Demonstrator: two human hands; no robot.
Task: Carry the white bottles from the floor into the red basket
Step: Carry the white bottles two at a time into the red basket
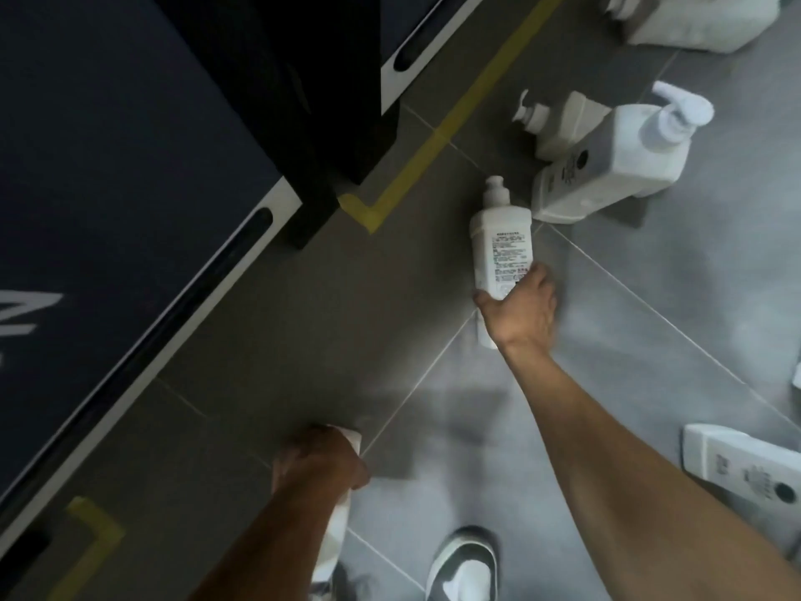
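A white pump bottle (502, 240) with a printed label is gripped at its lower end by my right hand (522, 308), just above the grey tiled floor. My left hand (318, 459) is closed around another white bottle (340, 509), mostly hidden behind the fist and forearm. More white bottles lie on the floor: a large pump jug (615, 167) at right, a smaller one (559, 123) behind it, one (702, 23) at the top right and one (741, 466) at the lower right. No red basket is in view.
A dark table (108, 188) with a white edge fills the left side, a second one (416, 41) beyond it. Yellow tape (437, 145) marks the floor. My shoe (461, 566) stands at the bottom. Grey tiles (607, 362) lie open between the bottles.
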